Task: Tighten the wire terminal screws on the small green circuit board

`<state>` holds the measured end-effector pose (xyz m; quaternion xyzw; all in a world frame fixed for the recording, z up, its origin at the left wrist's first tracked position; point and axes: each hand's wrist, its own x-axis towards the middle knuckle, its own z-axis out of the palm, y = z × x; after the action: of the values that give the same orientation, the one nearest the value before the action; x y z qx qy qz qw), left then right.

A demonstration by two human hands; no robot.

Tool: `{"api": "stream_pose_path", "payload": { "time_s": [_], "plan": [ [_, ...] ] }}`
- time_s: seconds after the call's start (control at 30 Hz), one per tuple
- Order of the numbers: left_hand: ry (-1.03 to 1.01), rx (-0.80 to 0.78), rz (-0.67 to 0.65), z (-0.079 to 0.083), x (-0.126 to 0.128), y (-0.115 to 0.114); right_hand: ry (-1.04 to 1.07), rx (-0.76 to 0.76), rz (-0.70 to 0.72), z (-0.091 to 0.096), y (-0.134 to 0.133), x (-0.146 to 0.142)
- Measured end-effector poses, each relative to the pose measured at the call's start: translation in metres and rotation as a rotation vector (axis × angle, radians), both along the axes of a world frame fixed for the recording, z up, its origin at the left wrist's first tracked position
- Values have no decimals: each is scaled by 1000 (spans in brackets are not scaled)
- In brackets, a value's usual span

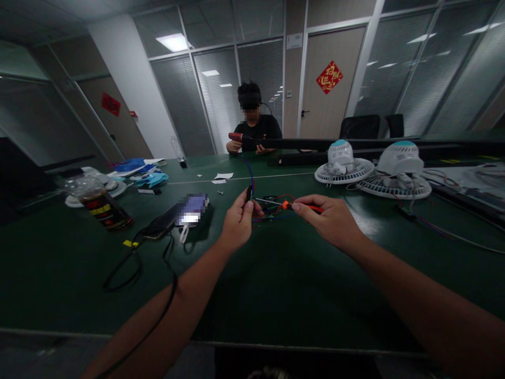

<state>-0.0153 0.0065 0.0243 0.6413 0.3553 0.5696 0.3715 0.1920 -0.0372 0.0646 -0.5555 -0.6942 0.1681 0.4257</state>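
My left hand (pixel 239 221) is closed in a pinch on a small black connector (pixel 249 192) with a blue wire (pixel 249 171) running away across the table. My right hand (pixel 329 218) grips a red-handled screwdriver (pixel 305 207), its thin metal tip pointing left at the connector. A tangle of red, blue and black wires (pixel 276 208) lies on the green table (pixel 276 295) just behind and between both hands.
Two white small fans (pixel 345 163) (pixel 398 171) lie at the right. A phone (pixel 165 221) with a black cable, a purple packet (pixel 193 208) and a dark jar (pixel 98 202) sit at the left. A person (pixel 254 129) across the table holds a red tool.
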Motion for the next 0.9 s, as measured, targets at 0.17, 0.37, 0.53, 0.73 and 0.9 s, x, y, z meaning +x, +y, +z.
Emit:
{"api": "stream_pose_path", "payload": {
  "time_s": [0.17,0.37,0.53,0.73,0.9],
  "plan": [
    [-3,0,5,0,0,0,15,16,40,3,-2,-1],
    [31,8,-10,1,0,-1,-34,-41,72,2,-4,0],
    [28,7,-11,-3,-1,2,-176,-125,158,1,-4,-1],
    [30,15,-13,-2,-1,1,-182,-46,154,1,-3,-3],
    [45,32,-3,-1,-1,0,-122,-58,131,-1,0,-2]
  ]
}}
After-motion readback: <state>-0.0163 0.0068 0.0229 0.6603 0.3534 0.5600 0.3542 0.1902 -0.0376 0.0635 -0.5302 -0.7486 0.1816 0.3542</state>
